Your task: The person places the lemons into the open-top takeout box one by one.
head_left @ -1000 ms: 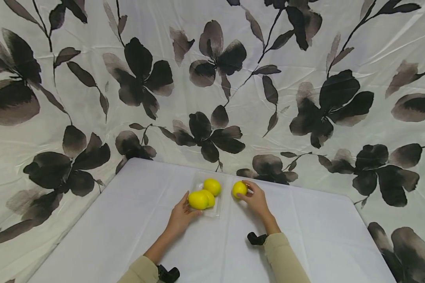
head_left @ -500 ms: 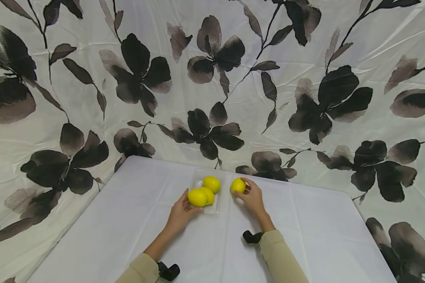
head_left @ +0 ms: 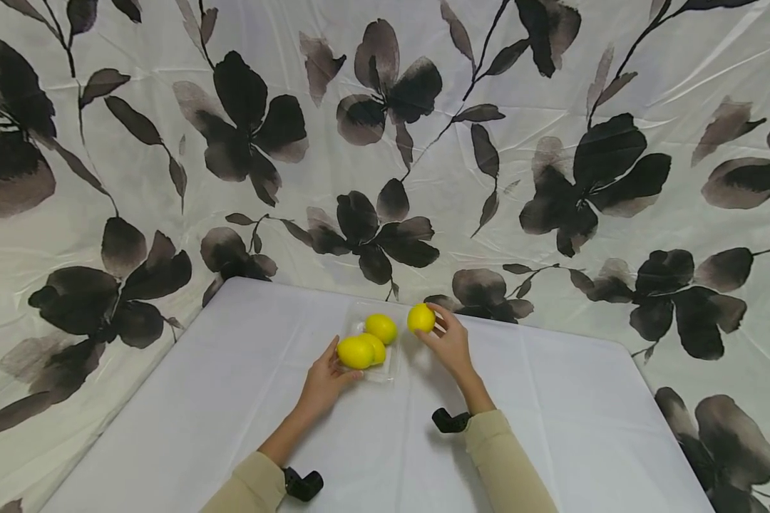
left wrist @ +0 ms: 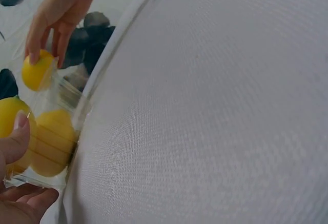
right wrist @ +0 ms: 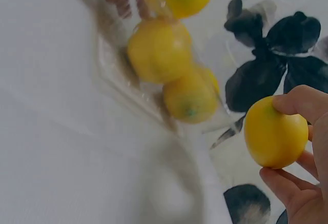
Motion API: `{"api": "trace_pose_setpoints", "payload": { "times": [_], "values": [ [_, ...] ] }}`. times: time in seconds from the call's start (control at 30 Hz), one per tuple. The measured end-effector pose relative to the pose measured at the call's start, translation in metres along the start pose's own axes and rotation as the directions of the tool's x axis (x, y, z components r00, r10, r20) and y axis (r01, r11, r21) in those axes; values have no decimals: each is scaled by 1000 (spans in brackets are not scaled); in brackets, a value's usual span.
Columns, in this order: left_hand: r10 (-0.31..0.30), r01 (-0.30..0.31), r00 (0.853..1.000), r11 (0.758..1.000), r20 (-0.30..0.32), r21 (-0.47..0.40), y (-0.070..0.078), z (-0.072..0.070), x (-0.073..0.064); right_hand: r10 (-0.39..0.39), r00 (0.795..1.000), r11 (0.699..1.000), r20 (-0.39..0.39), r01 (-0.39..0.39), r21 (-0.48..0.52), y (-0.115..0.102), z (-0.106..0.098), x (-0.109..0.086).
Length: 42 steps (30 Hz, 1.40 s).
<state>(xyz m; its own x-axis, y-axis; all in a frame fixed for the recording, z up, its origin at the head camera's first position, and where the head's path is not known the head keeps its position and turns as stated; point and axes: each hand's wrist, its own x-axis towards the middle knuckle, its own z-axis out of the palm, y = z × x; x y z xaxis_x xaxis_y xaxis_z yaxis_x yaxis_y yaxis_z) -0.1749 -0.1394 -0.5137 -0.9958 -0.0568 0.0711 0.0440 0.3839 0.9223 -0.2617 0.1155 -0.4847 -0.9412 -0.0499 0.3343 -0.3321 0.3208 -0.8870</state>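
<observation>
In the head view, a clear plastic box [head_left: 390,377] with three yellow lemons [head_left: 356,352] in it lies near the table's far edge. My left hand [head_left: 321,388] grips the box at its left side; the left wrist view has the thumb [left wrist: 18,137] over it and the fingers [left wrist: 38,201] below its wall. A single lemon [head_left: 421,318] is held up just right of the box, pinched by my right hand [head_left: 450,350]. The right wrist view shows this lemon [right wrist: 275,133] between thumb and fingertips, apart from the box [right wrist: 132,100], its shadow falling on the cloth.
A white cloth [head_left: 231,399] covers the table, whose far edge runs close behind the box. Behind it hangs a curtain [head_left: 488,178] with dark flower prints. Both wrists wear black camera mounts [head_left: 450,420].
My right hand has lifted the lemon off the cloth and moved it up and left, closer to the box. The left hand stays at the box. The head view has shifted slightly.
</observation>
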Motion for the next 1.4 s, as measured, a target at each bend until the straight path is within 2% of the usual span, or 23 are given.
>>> {"api": "trace_pose_setpoints", "payload": {
  "times": [0.33, 0.53, 0.77, 1.13, 1.4],
  "values": [
    [-7, 8, 1000, 1000, 9, -13, 0, 4, 0, -33, 994, 999, 105, 30, 23, -16, 16, -12],
    [-11, 11, 1000, 1000, 9, -17, 1, 7, -1, -69, 984, 998, 166, 67, 19, -16, 23, -17],
    [0, 0, 1000, 1000, 15, -21, 3, 8, -1, -76, 973, 997, 218, 81, -16, -16, 25, -22],
    [-12, 13, 999, 1000, 29, -29, 6, 10, 1, -62, 971, 997, 229, 53, 47, -16, 21, -26],
    [-7, 8, 1000, 999, 27, -39, 5, 9, 2, -44, 966, 999, 254, 37, 33, -60, -1, -37]
  ]
}}
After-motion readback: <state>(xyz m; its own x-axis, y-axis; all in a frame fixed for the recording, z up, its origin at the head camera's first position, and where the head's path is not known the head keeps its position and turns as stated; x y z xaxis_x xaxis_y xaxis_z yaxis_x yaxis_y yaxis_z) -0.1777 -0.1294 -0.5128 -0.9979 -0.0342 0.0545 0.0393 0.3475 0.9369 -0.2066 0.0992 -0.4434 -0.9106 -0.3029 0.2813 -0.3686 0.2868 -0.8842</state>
